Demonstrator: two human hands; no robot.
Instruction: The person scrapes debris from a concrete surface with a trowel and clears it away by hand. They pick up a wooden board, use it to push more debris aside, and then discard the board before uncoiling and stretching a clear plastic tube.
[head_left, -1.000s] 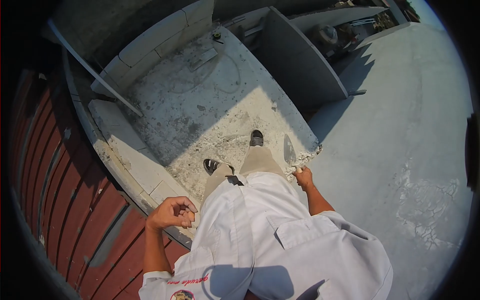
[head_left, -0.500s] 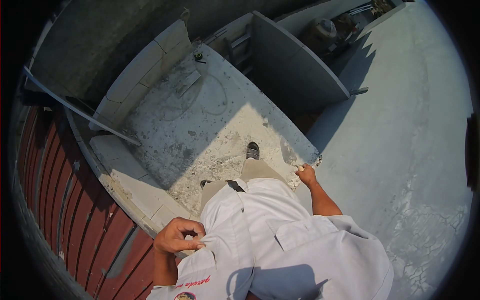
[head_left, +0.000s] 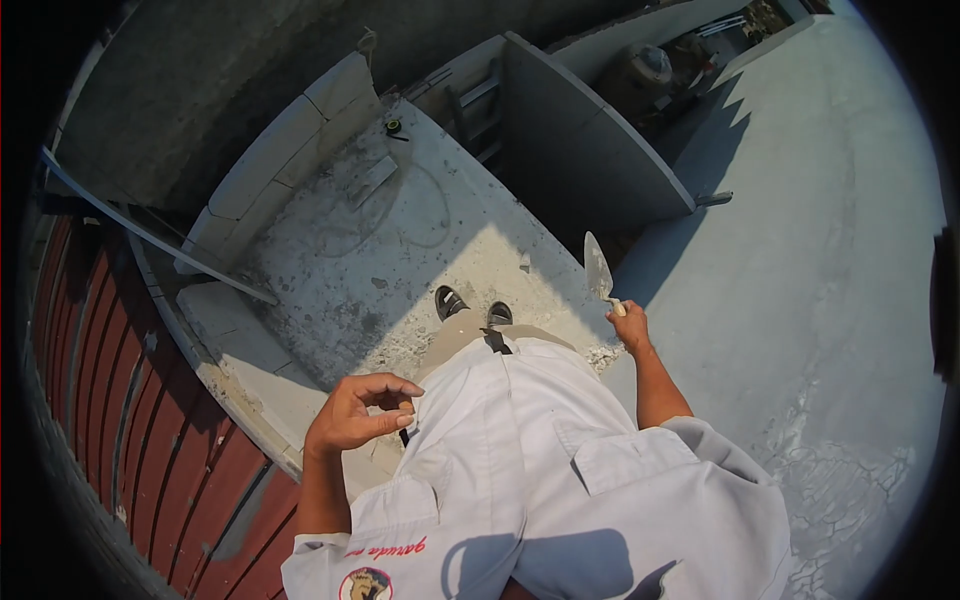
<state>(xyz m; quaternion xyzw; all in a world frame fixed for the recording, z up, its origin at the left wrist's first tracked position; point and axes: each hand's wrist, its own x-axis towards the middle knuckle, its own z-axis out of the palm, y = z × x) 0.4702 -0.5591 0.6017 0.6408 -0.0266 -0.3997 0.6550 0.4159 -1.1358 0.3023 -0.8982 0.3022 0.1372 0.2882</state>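
Observation:
My right hand (head_left: 630,326) grips the handle of a pointed mason's trowel (head_left: 597,268), whose mortar-smeared blade points up and away over the edge of the slab. My left hand (head_left: 358,412) hangs beside my white shirt with its fingers loosely curled and nothing in it. Both my feet (head_left: 470,305) stand side by side on a rough concrete slab (head_left: 400,240) spotted with mortar.
A low wall of pale blocks (head_left: 290,140) borders the slab's far left side, with a long metal straightedge (head_left: 150,235) leaning there. A tape measure (head_left: 393,126) lies at the far end. Red sheeting (head_left: 140,420) drops off to the left, a grey floor (head_left: 820,250) lies right.
My right hand has lifted the trowel up and to the right. My left hand has let go of the shirt hem. My feet have come together on the slab.

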